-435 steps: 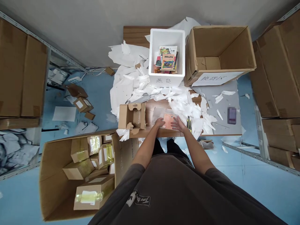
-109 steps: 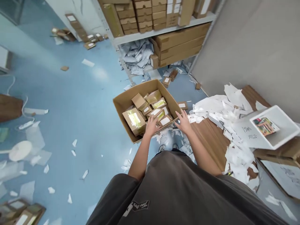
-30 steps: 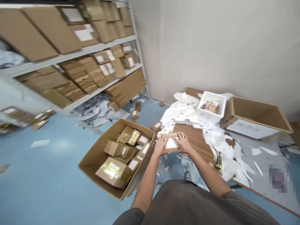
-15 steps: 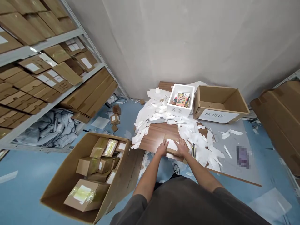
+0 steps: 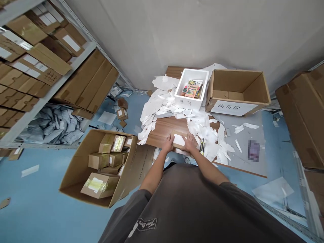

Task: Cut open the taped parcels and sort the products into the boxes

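A small cardboard box (image 5: 180,134) with a white label on top is at the front edge of the wooden table (image 5: 162,130). My left hand (image 5: 168,143) grips its left side, and my right hand (image 5: 190,142) grips its right side. Beside my right hand lies a dark utility knife (image 5: 202,146) with yellow on it. Torn white paper (image 5: 199,130) spreads behind and to the right of the box. The undersides of my fingers and of the box are hidden from me.
Behind stand a white foam box (image 5: 189,103) holding small packets and an open carton (image 5: 234,109) with a handwritten sign. Down left, a large open carton (image 5: 73,168) holds several taped boxes. Shelves of boxes (image 5: 53,91) line the left; stacked cartons (image 5: 303,114) stand at right.
My view has shifted, so the table and boxes sit higher in the picture. Both hands keep hold of the small box, which appears slightly lifted or tilted toward me.
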The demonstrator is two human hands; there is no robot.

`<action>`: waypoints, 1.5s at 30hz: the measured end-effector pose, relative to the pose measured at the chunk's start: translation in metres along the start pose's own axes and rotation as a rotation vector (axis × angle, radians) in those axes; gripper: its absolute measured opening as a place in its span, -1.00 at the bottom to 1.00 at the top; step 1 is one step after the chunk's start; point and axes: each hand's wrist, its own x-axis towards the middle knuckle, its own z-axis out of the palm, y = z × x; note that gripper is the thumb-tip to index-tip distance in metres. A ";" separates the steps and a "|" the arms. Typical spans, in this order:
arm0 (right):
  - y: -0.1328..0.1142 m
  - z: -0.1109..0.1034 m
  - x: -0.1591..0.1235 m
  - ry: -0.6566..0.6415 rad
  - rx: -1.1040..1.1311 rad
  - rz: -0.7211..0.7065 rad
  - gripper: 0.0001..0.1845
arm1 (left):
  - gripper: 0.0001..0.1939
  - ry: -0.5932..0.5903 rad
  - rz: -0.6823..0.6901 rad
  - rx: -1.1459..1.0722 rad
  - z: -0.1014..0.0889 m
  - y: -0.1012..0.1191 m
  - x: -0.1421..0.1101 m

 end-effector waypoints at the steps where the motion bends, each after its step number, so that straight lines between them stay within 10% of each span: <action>1: -0.001 0.001 0.000 0.020 0.007 0.005 0.33 | -0.02 0.028 -0.015 -0.007 -0.002 0.000 -0.002; 12: -0.009 -0.007 0.033 0.180 0.751 0.222 0.16 | -0.13 0.333 -0.021 -0.128 -0.015 -0.013 0.001; 17: -0.020 -0.001 0.027 0.059 1.199 0.434 -0.21 | -0.05 0.064 0.206 -0.097 -0.023 -0.031 0.019; 22: -0.036 0.015 0.018 0.300 1.072 0.593 -0.17 | 0.20 -0.171 0.332 -0.062 -0.026 -0.053 0.035; 28: -0.042 0.037 0.001 0.277 0.687 0.180 0.00 | 0.18 -0.185 0.448 -0.199 -0.020 -0.071 0.047; 35: -0.057 0.062 -0.006 0.312 0.588 0.141 -0.08 | 0.09 -0.228 0.465 -0.317 -0.023 -0.075 0.052; 41: -0.043 0.006 -0.003 0.416 0.558 0.091 -0.39 | -0.24 -0.084 0.515 -0.659 -0.052 -0.071 0.062; 45: -0.030 -0.037 0.021 0.483 0.509 0.313 -0.39 | -0.16 0.005 0.392 -0.869 -0.066 -0.052 0.078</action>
